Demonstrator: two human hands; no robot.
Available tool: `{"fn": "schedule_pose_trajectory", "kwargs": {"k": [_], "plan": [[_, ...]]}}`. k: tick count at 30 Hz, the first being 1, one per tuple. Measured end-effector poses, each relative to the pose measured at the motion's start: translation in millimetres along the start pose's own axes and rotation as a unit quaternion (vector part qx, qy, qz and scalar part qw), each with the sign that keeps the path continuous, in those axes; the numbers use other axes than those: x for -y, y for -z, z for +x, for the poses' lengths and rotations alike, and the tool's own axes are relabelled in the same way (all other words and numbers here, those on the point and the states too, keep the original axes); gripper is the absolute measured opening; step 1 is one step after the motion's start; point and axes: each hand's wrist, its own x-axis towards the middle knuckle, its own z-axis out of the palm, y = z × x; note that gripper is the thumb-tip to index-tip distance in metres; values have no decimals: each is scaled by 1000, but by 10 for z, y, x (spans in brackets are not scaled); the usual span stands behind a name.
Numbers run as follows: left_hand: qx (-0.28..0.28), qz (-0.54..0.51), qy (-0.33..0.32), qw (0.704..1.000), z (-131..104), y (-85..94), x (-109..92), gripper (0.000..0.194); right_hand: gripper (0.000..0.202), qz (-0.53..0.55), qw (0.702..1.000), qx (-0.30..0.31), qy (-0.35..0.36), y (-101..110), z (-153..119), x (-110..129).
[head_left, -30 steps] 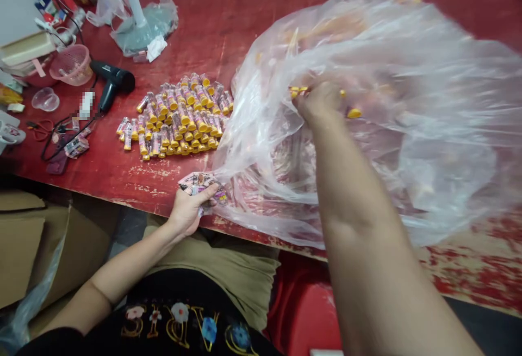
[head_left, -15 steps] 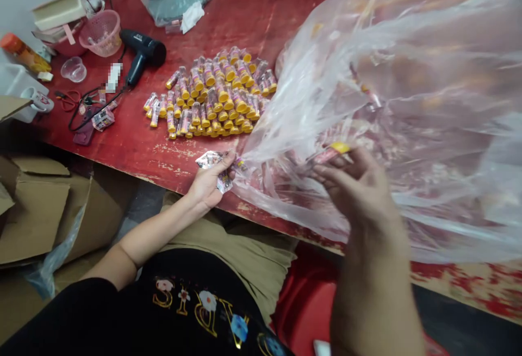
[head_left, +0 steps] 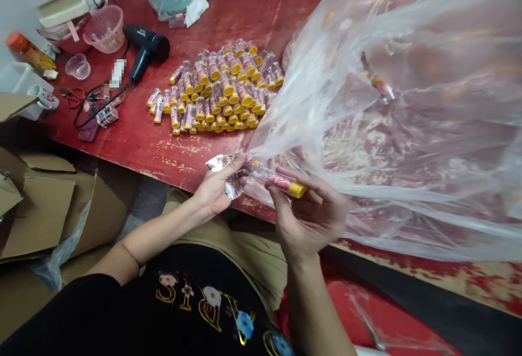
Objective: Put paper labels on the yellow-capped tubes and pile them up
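A yellow-capped tube [head_left: 281, 181] lies pinched in the right hand [head_left: 312, 217] at the table's near edge, its tip meeting the left hand [head_left: 214, 187], which clamps crumpled wrappers [head_left: 222, 164]. Beyond, a tube pile [head_left: 222, 92] sits on the red table [head_left: 253, 8] beside a big plastic bag [head_left: 408, 100]. Half a second ago the right hand was higher, against the bag.

Worn red table [head_left: 253, 2] — cardboard-littered floor [head_left: 36, 209]

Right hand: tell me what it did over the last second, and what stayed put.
The right hand came out of the plastic bag toward the table edge, now holding a yellow-capped tube up to the left hand. The left hand still grips crumpled wrappers; the tube pile is unchanged.
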Motion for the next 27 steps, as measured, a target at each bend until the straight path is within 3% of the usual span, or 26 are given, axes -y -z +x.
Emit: {"fn": "schedule_pose_trajectory", "kwargs": {"k": [6,9,12,15,19,27], "plan": [[49,80,-16,995,-95,50,-4,43,32,8,997,70,-24,178,-228,56],[63,117,-24,991,-130,65,-14,54,41,-5,995,86,-48,195,-199,86],[80,161,-35,983,-173,86,2,60,42,-66,991,114,-24,164,-127,87],[75,184,-45,979,-224,105,36,60,30,-97,992,74,11,93,-95,88],[64,180,-80,978,-278,98,50,57,23,-97,995,18,0,-21,-95,104],[41,163,-96,981,-201,140,-62,59,21,-86,995,45,-21,-173,-64,67]]}}
